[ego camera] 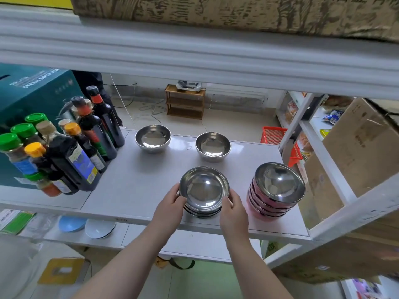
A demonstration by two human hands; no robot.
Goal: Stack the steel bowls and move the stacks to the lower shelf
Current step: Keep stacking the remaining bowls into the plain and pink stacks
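Note:
A short stack of steel bowls [204, 190] sits near the front edge of the white shelf [133, 186]. My left hand [170, 207] grips its left side and my right hand [233, 212] grips its right side. Two single steel bowls stand farther back: one at the back left [152, 138] and one at the back middle [213, 146]. To the right stands a taller stack of bowls with pink outsides [275, 190], its top bowl tilted. The lower shelf [103, 238] shows below the front edge.
Dark sauce bottles and green-capped spice jars [64, 152] crowd the shelf's left end, in front of a teal box [28, 91]. Two pale blue bowls [86, 226] lie on the lower shelf at left. A cardboard box [356, 152] and a white shelf post stand at right.

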